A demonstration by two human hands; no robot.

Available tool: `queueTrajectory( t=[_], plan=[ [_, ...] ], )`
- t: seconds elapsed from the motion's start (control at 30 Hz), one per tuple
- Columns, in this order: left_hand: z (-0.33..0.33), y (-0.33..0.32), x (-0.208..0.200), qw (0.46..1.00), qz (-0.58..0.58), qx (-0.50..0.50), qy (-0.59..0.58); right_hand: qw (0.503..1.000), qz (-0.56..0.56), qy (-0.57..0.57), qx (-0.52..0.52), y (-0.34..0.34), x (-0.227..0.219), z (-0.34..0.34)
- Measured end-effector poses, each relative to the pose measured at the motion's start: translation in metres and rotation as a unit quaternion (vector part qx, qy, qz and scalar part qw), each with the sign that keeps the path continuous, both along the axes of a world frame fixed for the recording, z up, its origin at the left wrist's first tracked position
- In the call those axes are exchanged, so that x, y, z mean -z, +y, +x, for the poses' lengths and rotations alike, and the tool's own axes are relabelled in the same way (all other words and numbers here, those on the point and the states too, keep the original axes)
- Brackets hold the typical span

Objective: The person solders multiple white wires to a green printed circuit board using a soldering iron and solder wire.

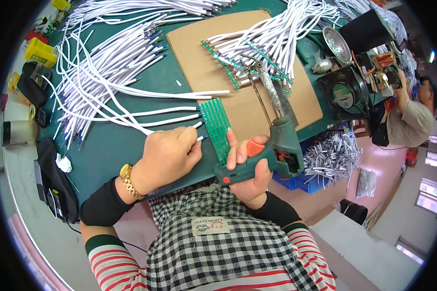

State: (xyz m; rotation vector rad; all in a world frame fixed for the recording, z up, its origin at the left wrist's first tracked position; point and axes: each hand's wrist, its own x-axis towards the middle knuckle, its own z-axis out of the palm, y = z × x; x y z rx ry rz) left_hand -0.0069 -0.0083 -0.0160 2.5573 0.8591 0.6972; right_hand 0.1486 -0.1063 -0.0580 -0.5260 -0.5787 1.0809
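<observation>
Closed in a pinch, my left hand (172, 151) holds a white cable (138, 127) whose blue-tipped end sticks out toward the board's left edge. The green circuit board (214, 121) is a narrow panel lying partly on the cardboard. Several other white cables reach that same edge; whether they are fixed on is too small to tell. My right hand (251, 182) is wrapped round the handle of a dark green soldering gun (282, 133) with a red trigger. Its metal tip points away from me, over the cardboard, and a right fingertip lies close to the board's right edge.
Loose white cables (116, 63) cover the table's left. Boards with cables attached (272, 46) lie on the cardboard (184, 46). At right are a metal dish (336, 43), a black fan (344, 92) and a blue crate (301, 184) of cable pieces. Another person (412, 116) sits farther right.
</observation>
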Motion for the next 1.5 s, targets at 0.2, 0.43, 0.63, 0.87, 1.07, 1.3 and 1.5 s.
queueTrajectory(
  t=[0.2, 0.43, 0.63, 0.87, 1.07, 1.3, 1.5],
  plan=[
    [0.002, 0.002, 0.008, 0.999, -0.014, -0.041, -0.01, 0.999, -0.023, -0.002, -0.022, 0.0, -0.001, 0.002],
    [0.003, 0.004, 0.009, 0.999, -0.014, -0.046, -0.027, 0.998, -0.048, -0.028, -0.034, 0.0, -0.006, 0.005],
    [0.007, 0.004, 0.009, 0.996, -0.03, -0.074, -0.027, 0.997, -0.058, -0.031, -0.047, 0.001, -0.008, 0.005],
    [0.012, 0.002, 0.009, 0.993, -0.043, -0.107, -0.027, 0.997, -0.053, -0.033, -0.049, -0.001, -0.006, 0.008],
    [0.01, 0.002, 0.013, 0.998, -0.002, -0.063, -0.026, 0.997, -0.046, -0.034, -0.049, 0.0, -0.007, 0.008],
    [0.01, 0.001, 0.012, 0.997, 0.006, -0.071, -0.01, 0.997, -0.024, -0.072, -0.03, -0.014, -0.01, 0.007],
    [0.012, 0.002, 0.013, 0.997, 0.001, -0.072, -0.032, 0.959, -0.141, -0.234, -0.071, -0.058, -0.022, 0.038]
  ],
)
